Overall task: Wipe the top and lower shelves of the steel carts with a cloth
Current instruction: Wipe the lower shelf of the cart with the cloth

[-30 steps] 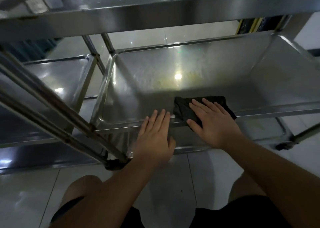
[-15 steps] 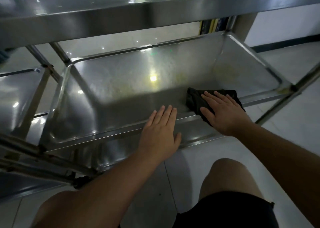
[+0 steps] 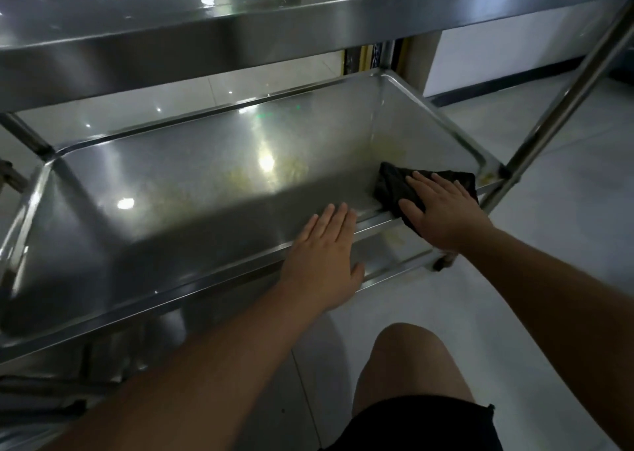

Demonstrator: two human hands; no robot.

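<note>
A steel cart fills the view, its middle shelf (image 3: 192, 190) a shallow tray with a raised rim and yellowish smears near its right end. A black cloth (image 3: 394, 184) lies over the shelf's near rim close to the right corner. My right hand (image 3: 442, 210) presses flat on the cloth with straight fingers. My left hand (image 3: 324, 251) rests flat on the same near rim, a little to the left, fingers straight and holding nothing. The cart's top shelf (image 3: 240, 28) hangs overhead across the upper view.
A slanted steel leg (image 3: 562, 100) rises at the right, with a castor (image 3: 442, 262) below the shelf corner. A lower shelf (image 3: 387, 255) shows under the near rim. My bare knee (image 3: 408, 358) is over the pale tiled floor (image 3: 549, 279). A second cart's frame edges in at the far left.
My right hand has slid the cloth rightward along the near rim to the shelf's right corner. My left hand keeps resting on the rim. The view has shifted right.
</note>
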